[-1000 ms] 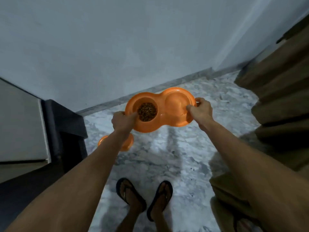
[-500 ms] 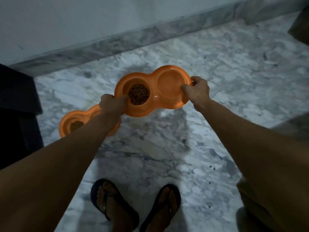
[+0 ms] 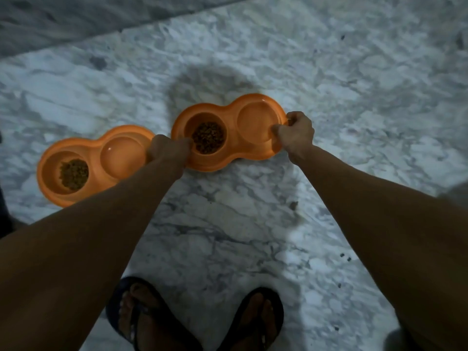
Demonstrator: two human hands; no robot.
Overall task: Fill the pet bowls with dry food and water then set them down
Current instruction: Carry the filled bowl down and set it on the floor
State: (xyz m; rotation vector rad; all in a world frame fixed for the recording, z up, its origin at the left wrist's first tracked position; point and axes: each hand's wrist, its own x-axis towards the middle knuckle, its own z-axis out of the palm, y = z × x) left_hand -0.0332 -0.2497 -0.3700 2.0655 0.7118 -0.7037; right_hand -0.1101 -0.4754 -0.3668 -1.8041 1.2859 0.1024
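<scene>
Nearest, at six o'clock, sandalled feet [image 3: 195, 317] stood on the marble floor [image 3: 354, 122]. Beyond them, the left hand [image 3: 169, 150] and right hand [image 3: 295, 134] were each clamped on opposite ends of the held double bowl [image 3: 229, 134], at or just above the floor at twelve o'clock. Its kibble [image 3: 208, 137] and water made it sloshy; the stiff, light plastic seemed best gripped level by the end rims. A second filled bowl [image 3: 93, 164] rested at ten o'clock, the wall skirting [image 3: 76, 21] farthest.

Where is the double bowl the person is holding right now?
In the head view, centre: the held double bowl is low over the marble floor, gripped by left hand and right hand, right of the other double bowl.
</scene>
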